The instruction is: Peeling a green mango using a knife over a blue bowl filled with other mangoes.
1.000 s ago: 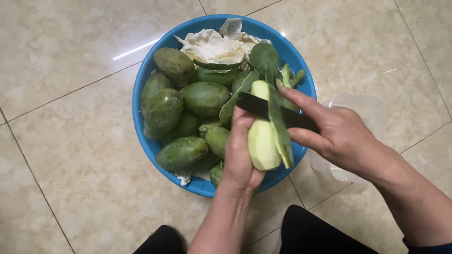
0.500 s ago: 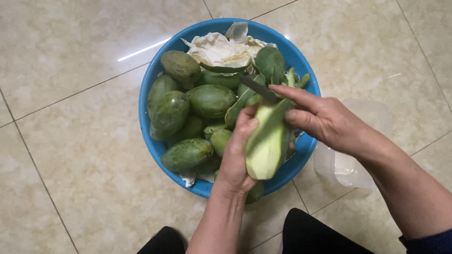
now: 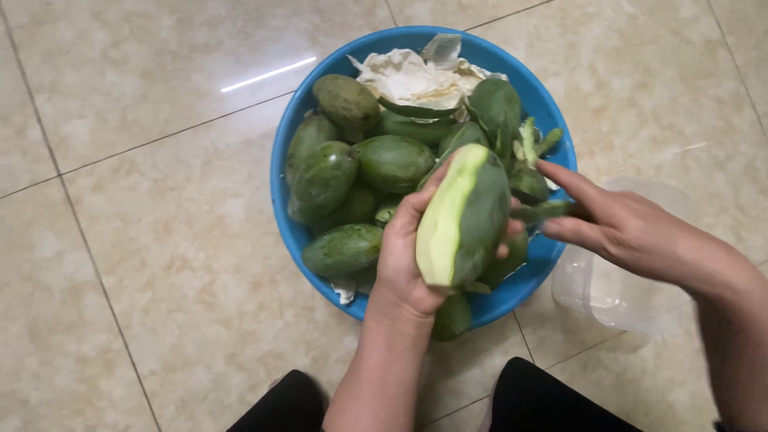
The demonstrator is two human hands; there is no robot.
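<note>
A beige tiled floor (image 3: pixel 144 264) with thin dark grout lines carries everything. On it sits 1 round blue basin (image 3: pixel 290 228), and just right of it, nearer, lies 1 clear plastic container (image 3: pixel 616 292), touching the basin's rim.

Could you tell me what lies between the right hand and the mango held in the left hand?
In the head view, a dark knife blade with green peel on it spans from the right hand to the mango.
</note>
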